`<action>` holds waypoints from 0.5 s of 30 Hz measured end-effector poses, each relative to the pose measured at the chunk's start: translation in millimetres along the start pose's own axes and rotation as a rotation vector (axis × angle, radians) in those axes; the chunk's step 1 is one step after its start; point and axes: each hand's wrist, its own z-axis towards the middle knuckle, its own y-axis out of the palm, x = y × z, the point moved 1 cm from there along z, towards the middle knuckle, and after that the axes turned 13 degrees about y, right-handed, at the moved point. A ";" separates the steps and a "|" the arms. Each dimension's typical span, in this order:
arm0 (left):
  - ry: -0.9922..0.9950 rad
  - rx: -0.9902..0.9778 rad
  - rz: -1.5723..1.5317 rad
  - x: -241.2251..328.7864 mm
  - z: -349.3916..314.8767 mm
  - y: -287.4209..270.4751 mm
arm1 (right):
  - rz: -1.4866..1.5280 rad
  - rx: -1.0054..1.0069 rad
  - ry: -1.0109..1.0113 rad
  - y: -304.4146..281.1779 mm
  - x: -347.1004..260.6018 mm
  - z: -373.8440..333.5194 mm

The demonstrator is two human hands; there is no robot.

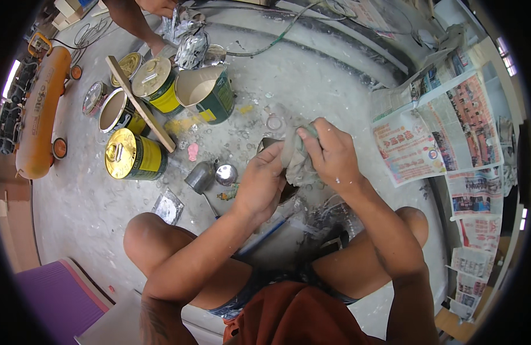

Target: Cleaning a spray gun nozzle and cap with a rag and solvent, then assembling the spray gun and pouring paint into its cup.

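Between my two hands is a crumpled grey-green cloth [298, 160], thin and soft-looking. My left hand [262, 177] pinches its left edge. My right hand [335, 154] grips its upper right part with fingers curled. Under the cloth stands an open container [289, 194], mostly hidden by my hands, so its contents cannot be made out. To the left of my left hand, a grey metal cup [201, 177] lies tilted on the floor beside a shiny round metal piece [226, 174]. A thin-handled tool [210, 206] lies close to them.
Several paint cans stand front left, including a gold-lidded can [120, 152] and a cut-open can [206, 95]. A wooden stick [140, 103] leans across them. Another person's hand [157, 46] is near crumpled foil [192, 49]. An orange compressor [44, 109] stands left; newspaper sheets [412, 141] hang right.
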 end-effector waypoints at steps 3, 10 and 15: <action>0.046 -0.004 -0.027 8.7 0.1 2.9 | 0.410 0.170 0.277 0.6 -4.2 6.8; 0.309 -0.042 0.351 27.4 -3.0 -3.4 | 1.018 0.027 0.452 -18.4 -17.5 6.0; 0.572 -0.120 0.700 19.5 -5.9 1.8 | 0.520 -0.133 0.320 0.8 -22.9 -15.8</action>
